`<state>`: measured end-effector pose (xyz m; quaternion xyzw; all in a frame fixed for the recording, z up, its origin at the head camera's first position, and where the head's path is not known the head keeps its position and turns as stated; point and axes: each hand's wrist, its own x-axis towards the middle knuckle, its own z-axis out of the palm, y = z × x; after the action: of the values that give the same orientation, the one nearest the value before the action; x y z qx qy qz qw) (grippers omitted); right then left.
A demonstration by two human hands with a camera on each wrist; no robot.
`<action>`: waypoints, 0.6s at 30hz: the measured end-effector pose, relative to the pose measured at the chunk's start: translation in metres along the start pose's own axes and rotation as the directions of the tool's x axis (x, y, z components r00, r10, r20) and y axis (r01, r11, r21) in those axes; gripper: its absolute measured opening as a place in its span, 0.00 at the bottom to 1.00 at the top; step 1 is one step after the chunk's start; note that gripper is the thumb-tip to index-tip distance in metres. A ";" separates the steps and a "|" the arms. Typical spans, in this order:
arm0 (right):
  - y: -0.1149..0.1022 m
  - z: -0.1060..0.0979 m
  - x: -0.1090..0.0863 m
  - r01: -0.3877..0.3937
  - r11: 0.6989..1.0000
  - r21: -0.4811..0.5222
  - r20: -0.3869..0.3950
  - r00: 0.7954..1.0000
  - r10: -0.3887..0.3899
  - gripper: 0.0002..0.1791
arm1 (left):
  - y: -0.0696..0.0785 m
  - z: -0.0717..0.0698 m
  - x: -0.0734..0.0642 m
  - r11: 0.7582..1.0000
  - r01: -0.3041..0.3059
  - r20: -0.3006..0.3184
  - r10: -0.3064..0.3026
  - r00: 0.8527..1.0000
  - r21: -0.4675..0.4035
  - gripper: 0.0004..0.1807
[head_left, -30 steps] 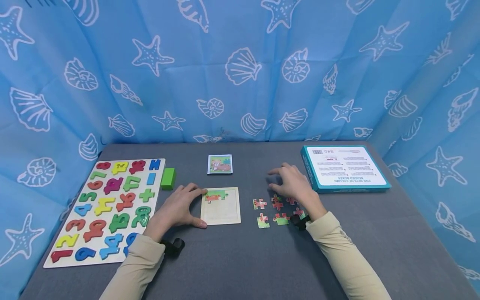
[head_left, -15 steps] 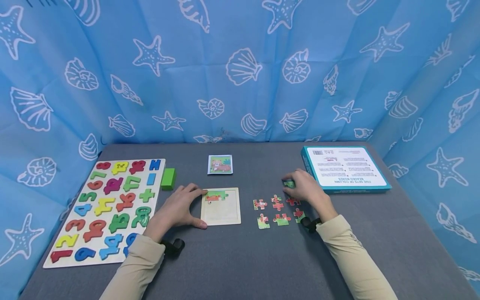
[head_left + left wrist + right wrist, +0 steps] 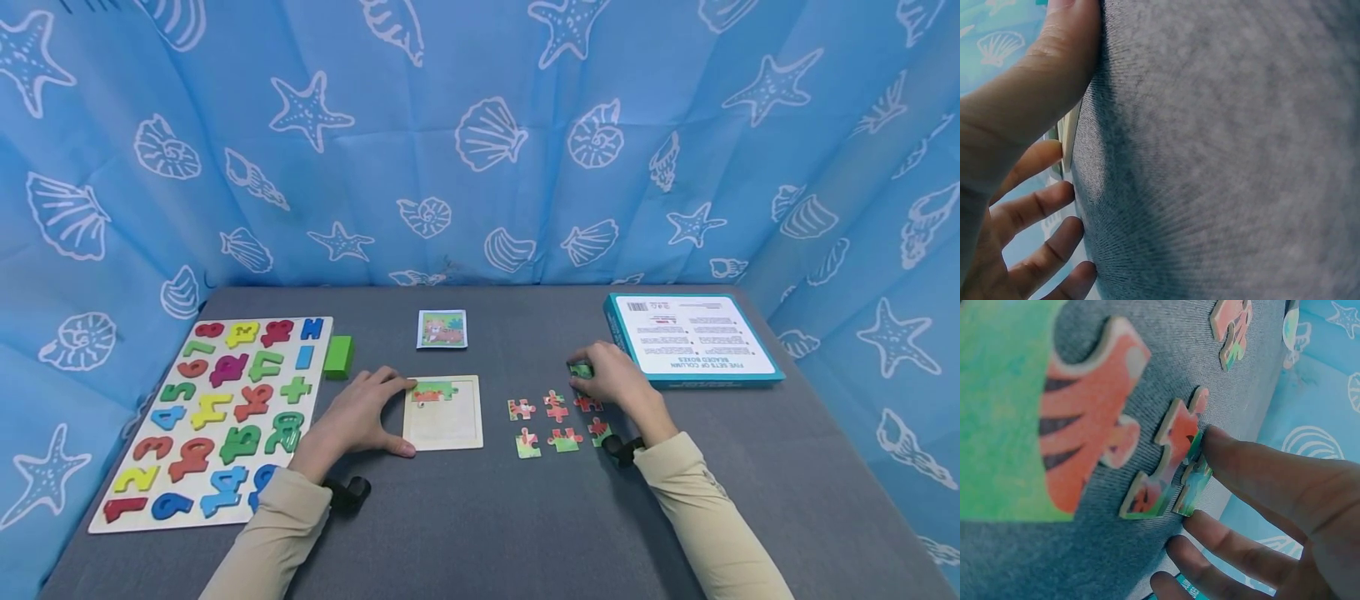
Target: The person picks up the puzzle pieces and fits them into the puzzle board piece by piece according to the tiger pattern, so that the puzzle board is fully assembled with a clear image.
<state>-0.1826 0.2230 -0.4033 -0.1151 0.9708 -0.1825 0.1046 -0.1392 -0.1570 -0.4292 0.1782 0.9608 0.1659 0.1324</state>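
Note:
My left hand (image 3: 363,417) rests at the left side of a square wooden puzzle tray (image 3: 444,429), index fingertip at its far left corner and thumb at its near left corner. Joined green and orange pieces (image 3: 435,390) lie along the tray's far edge. My right hand (image 3: 611,375) pinches a green jigsaw piece (image 3: 1194,485) between thumb and fingers, low at the table; the hand partly covers it. Several loose red-orange and green jigsaw pieces (image 3: 564,439) lie between the tray and the right hand. In the left wrist view, only a sliver of the tray shows.
Behind the tray lies a small picture card (image 3: 442,329). A number puzzle board (image 3: 225,421) and a green block (image 3: 339,357) are on the left. At the back right lies a teal-edged box (image 3: 693,340). A blue shell-patterned curtain (image 3: 487,200) hangs behind the grey table (image 3: 480,533).
My right hand has moved right and slightly nearer, coming from above the loose pieces down onto the green jigsaw piece, which it now pinches. The left hand stays at the tray.

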 end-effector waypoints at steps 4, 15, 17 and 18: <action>0.000 0.001 0.001 -0.011 1.000 -0.001 -0.006 1.000 0.011 0.18 | 0.000 0.000 0.000 1.000 0.005 0.002 -0.005 1.000 -0.001 0.55; 0.003 0.006 0.003 -0.024 1.000 0.020 -0.053 0.998 0.025 0.19 | 0.001 0.000 0.000 1.000 0.012 0.007 -0.012 1.000 0.003 0.55; 0.002 0.004 0.003 -0.022 0.999 0.023 -0.064 0.998 0.023 0.18 | 0.001 0.001 0.000 1.000 0.013 0.003 -0.013 1.000 0.004 0.55; 0.001 0.004 0.003 -0.020 1.000 0.024 -0.070 0.997 0.022 0.18 | 0.001 0.001 0.000 1.000 0.008 -0.001 -0.008 1.000 0.005 0.55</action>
<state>-0.1844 0.2219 -0.4075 -0.0973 0.9729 -0.1965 0.0735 -0.1386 -0.1558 -0.4293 0.1746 0.9621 0.1629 0.1320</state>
